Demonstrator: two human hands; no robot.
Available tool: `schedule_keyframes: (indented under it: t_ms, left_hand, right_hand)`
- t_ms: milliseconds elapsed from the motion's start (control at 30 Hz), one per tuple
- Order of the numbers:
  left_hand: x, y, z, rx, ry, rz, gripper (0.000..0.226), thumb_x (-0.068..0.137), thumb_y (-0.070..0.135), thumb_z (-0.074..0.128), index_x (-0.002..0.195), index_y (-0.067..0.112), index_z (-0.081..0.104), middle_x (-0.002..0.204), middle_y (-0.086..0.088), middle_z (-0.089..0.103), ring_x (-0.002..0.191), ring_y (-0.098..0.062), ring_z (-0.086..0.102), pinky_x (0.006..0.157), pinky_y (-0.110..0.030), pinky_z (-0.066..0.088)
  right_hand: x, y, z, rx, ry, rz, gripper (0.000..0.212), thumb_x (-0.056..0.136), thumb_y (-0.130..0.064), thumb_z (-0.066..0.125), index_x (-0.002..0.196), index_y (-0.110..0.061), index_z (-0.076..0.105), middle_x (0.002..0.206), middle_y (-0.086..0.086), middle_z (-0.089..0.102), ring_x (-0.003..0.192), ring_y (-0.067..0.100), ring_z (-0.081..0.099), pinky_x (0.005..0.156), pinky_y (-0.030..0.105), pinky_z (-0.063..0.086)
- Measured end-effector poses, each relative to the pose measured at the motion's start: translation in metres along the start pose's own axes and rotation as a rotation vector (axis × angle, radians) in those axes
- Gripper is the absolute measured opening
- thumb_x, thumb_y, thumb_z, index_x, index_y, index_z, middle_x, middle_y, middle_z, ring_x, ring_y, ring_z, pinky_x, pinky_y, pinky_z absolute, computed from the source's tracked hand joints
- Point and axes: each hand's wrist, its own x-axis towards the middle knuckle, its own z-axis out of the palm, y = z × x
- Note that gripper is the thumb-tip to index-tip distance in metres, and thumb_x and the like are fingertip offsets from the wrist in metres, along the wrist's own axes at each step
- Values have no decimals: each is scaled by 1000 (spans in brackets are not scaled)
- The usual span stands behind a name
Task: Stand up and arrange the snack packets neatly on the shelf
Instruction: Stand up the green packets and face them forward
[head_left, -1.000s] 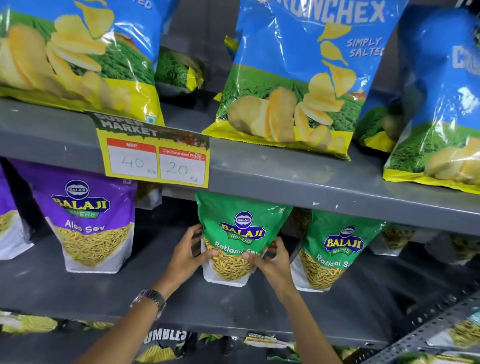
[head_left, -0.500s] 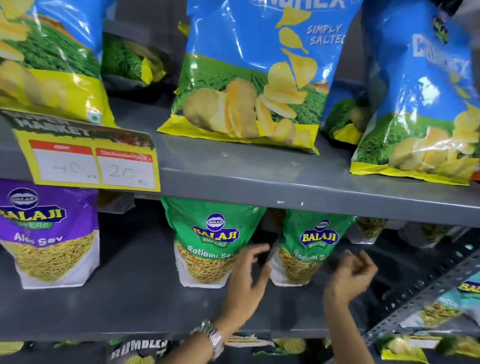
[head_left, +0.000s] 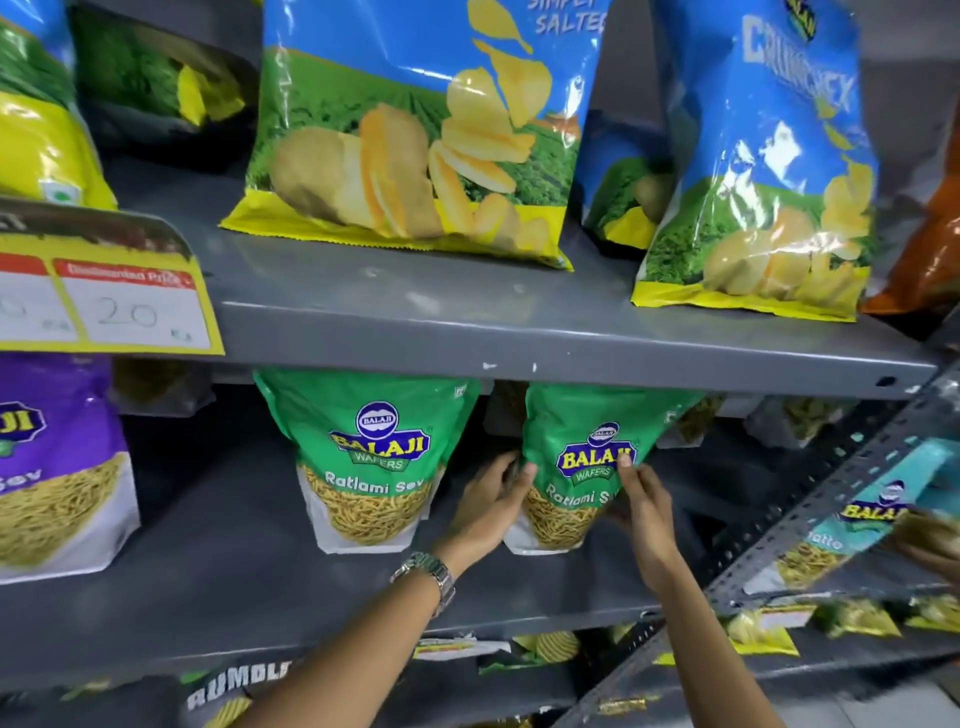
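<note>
Two green Ratlami Sev packets stand upright on the grey middle shelf (head_left: 218, 561). My left hand (head_left: 493, 506) presses the left edge of the right green packet (head_left: 576, 441), and my right hand (head_left: 644, 506) holds its right edge, thumb on the front. The left green packet (head_left: 369, 457) stands free beside them. A purple Aloo Sev packet (head_left: 57, 467) stands at the far left. Behind the green packets, more packets are mostly hidden in shadow.
The upper shelf (head_left: 519, 332) carries big blue chip bags (head_left: 415, 130) and a yellow price tag (head_left: 109, 296) on its edge. A second rack (head_left: 831, 499) with teal packets adjoins at the right. More packets lie on the shelf below.
Both hands left the left green packet, moved right, and closed on the sides of the right green packet. The view shifted right and closer.
</note>
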Motion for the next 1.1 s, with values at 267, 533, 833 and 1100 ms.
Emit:
schedule_keyframes:
  t_ms: [267,533,833,1100]
  left_hand:
    - [-33,-10,21,116,63,72,51,85,66,35,125,36,45,127,2,54,116,-19,56,97,-48,48]
    - [-39,-13,29,133,46,36,55,81,71,35,124,37,43,129,0,51,119,-23,55,99,-50,46]
    - [-106,-45,-19,-17,616,378,36,89,38,53,125,37,47,131,14,48,125,-8,46,101,-26,42]
    - [-96,-78,-134,-153,746,-1,50,91,40,49,138,28,36,138,8,39,132,-13,36,106,-30,31]
  right_hand:
    - [-38,2,-25,-23,26,-23,16,92,-36,52,86,-23,59,93,-2,68,86,16,65,66,23,57]
    - [-57,1,-27,3,90,-26,29,89,-44,51,85,-15,53,84,-3,63,83,16,59,74,32,50]
    - [-110,24,57,-234,513,-746,36,88,-33,59,111,-6,52,109,9,55,99,34,56,85,50,47]
    - [-84,20,171,2,-169,-83,49,92,-33,53,136,-15,39,134,0,49,123,14,48,102,28,39]
